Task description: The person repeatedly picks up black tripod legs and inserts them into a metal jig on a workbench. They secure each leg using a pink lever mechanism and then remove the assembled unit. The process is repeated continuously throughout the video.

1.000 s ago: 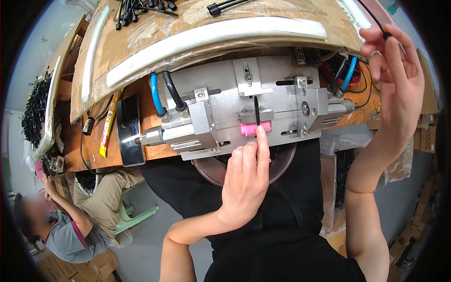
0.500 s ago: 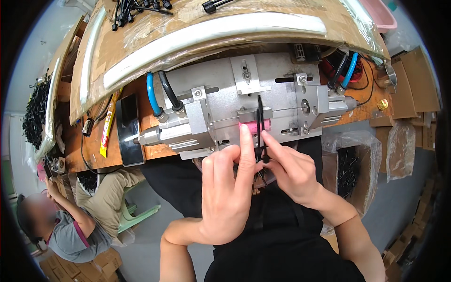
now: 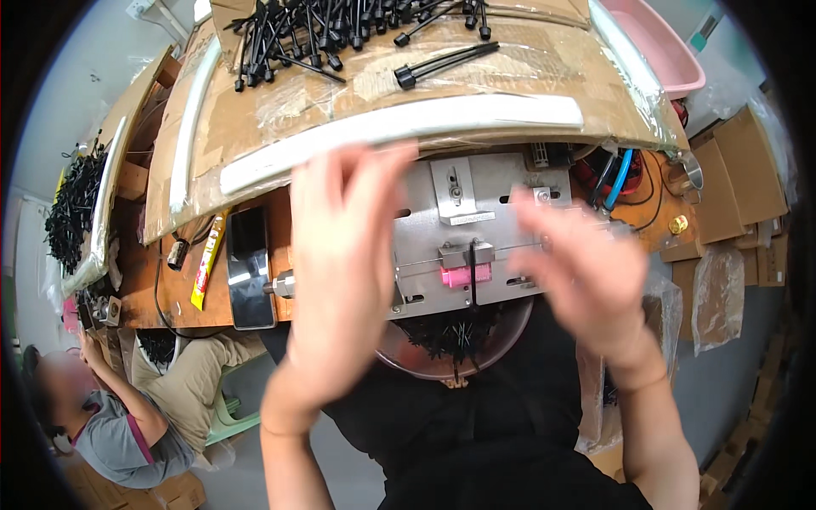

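Black stick [image 3: 473, 276] is the one to look at here: in the head view it's on the metal fixture [image 3: 510, 228], around the middle of the near side, pointing far to near. It crosses the small metal block [image 3: 450, 254] and the pink piece [image 3: 453, 278] just on the near side of that.

Both hands are up and pretty blurry. The left hand [image 3: 344, 225] is in front of the fixture's left end, fingers pointing far and a bit right; its grip looks loosely open with nothing visible in it. Its fingertips overlap the white strip [image 3: 476, 113] on the cardboard [image 3: 544, 64], but can't tell if they touch. The right hand [image 3: 586, 263] is over the right side, fingers toward the far left, grip also loosely open, nothing visible in it. Both look apart from the stick, with the right one nearer.

On the worktop [image 3: 183, 297] to the left there's a dark phone [image 3: 249, 276] beside a yellow packet [image 3: 205, 268]. Near side, below the fixture, a bowl [image 3: 515, 342] has lots of thin black bits [image 3: 446, 334] in it. Far side, a pile of black parts [image 3: 353, 25] lies on the cardboard. Another person [image 3: 136, 429] sits at the left.
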A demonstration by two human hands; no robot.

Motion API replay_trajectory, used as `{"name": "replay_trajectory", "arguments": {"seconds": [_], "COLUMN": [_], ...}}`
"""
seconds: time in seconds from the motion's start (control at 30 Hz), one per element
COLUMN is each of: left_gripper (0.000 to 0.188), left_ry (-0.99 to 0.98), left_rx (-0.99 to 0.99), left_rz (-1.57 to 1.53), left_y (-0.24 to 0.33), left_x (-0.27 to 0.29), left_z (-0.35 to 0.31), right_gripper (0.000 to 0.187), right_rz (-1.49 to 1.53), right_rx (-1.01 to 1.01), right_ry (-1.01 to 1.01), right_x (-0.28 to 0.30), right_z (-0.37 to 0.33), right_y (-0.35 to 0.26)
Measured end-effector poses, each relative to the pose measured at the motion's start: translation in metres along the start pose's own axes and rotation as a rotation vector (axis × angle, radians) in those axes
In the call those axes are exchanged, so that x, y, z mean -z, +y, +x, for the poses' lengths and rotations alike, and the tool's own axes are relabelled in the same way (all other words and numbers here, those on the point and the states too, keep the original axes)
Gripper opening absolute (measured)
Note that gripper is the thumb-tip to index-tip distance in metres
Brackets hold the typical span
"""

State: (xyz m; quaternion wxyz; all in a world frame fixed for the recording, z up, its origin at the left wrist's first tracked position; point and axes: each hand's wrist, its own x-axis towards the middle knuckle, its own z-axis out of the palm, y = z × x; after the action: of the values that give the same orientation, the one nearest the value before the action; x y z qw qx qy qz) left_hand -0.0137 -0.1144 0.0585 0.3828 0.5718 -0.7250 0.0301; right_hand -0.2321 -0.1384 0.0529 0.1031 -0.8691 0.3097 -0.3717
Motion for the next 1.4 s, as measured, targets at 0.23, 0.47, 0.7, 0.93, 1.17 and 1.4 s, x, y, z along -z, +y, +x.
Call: {"name": "replay_trajectory", "arguments": {"seconds": [0.23, 0.47, 0.7, 0.93, 1.17, 1.4], "left_gripper": [0.021, 0.03, 0.076, 0.063, 0.066, 0.068], "left_ry": [-0.339, -0.183, -0.09, -0.215, -0.291, -0.161], "left_rx": [-0.226, -0.263, -0.079, -0.03, -0.033, 0.003], "left_rz": [-0.135, 0.068, 0.108, 0.181, 0.182, 0.004], "left_y": [-0.064, -0.064, 0.018, 0.06, 0.059, 0.039], "left_x": [-0.024, 0.018, 0.006, -0.055, -0.061, -0.032], "left_z": [0.124, 0.086, -0.052, -0.112, -0.106, -0.052], "right_gripper": [0.025, 0.02, 0.039, 0.028, 0.029, 0.053], "right_rz": [-0.374, 0.066, 0.68, 0.874, 0.628, 0.236], "right_rx": [0.139, 0.086, -0.139, -0.005, -0.18, -0.121], "right_ry": [-0.348, -0.297, 0.125, 0.299, 0.389, 0.073], "right_x": [-0.009, -0.003, 0.053, 0.066, 0.083, -0.013], "right_z": [0.199, 0.216, 0.147, 0.085, 0.033, -0.063], "right_y": [0.071, 0.08, 0.058, 0.059, 0.048, -0.011]}}
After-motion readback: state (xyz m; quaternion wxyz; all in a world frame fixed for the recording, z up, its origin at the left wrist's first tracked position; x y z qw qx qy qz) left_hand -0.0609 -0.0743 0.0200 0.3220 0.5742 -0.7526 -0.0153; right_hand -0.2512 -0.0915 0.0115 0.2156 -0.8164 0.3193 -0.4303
